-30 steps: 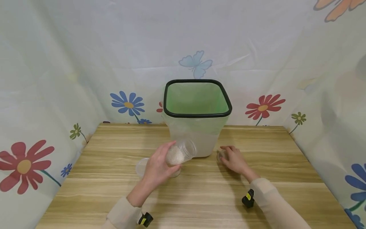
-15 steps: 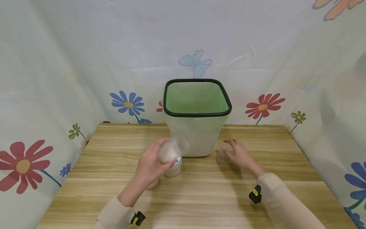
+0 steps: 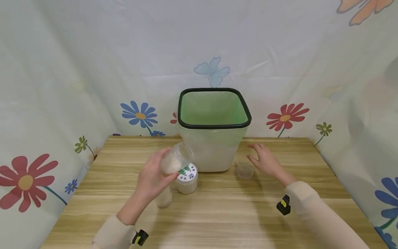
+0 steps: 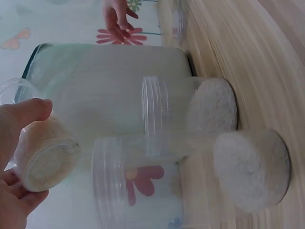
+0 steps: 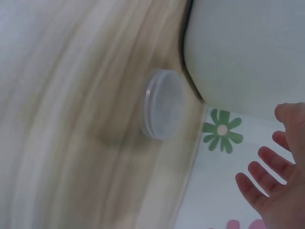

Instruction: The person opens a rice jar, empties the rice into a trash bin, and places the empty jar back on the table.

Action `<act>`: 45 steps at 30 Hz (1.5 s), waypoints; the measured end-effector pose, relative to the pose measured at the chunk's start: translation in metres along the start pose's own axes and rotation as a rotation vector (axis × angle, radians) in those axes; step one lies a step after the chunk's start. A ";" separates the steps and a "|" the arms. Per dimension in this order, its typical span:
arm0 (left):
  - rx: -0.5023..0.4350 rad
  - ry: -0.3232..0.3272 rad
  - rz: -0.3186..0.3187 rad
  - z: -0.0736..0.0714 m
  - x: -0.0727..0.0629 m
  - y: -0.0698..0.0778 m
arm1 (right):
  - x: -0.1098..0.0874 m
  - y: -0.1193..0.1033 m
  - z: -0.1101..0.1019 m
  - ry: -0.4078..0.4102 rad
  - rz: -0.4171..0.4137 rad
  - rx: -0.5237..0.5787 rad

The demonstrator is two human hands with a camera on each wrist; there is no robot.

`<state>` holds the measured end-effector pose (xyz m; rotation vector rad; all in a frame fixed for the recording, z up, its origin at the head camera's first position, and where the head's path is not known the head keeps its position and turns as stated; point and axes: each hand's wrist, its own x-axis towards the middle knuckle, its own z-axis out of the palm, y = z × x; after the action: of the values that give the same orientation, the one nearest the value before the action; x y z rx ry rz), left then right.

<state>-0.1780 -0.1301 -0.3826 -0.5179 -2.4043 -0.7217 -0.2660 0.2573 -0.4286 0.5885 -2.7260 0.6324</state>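
My left hand (image 3: 150,178) grips a clear plastic jar (image 3: 172,160), tilted with its open mouth toward the bin; pale granules lie inside it. Below it on the table stands a lidded jar (image 3: 187,180) with a printed label on top. A second upright jar (image 3: 163,199) is mostly hidden behind the left hand; the left wrist view shows white granules (image 4: 248,171) at its bottom. My right hand (image 3: 265,160) hovers with fingers spread and holds nothing. Just left of it, a clear round lid (image 5: 163,105) lies flat on the table.
A pale green bin (image 3: 214,148) with a black rim stands upright at the back middle of the wooden table (image 3: 224,221). A white cloth (image 3: 140,45) printed with flowers and butterflies hangs behind and at both sides.
My left hand has carried the tilted jar leftward, away from the bin's front, uncovering the labelled jar. The right hand has let go of the lid and moved up and right.
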 end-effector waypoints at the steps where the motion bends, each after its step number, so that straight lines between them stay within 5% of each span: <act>1: 0.002 0.003 0.000 -0.002 0.001 -0.002 | 0.001 0.000 -0.002 0.004 -0.003 -0.003; 11: 0.037 0.027 0.000 -0.015 0.008 -0.018 | 0.014 -0.003 -0.027 0.051 -0.020 -0.055; 19: 0.094 0.029 -0.013 -0.026 0.017 -0.024 | 0.027 -0.010 -0.051 0.003 -0.021 -0.080; 33: 0.174 0.037 0.023 -0.045 0.049 -0.035 | 0.054 -0.027 -0.104 -0.003 0.004 -0.134; 45: 0.199 0.019 0.032 -0.059 0.066 -0.038 | 0.070 -0.048 -0.128 0.004 0.019 -0.155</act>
<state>-0.2228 -0.1818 -0.3153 -0.4640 -2.4111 -0.4645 -0.2838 0.2556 -0.2761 0.5241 -2.7481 0.4213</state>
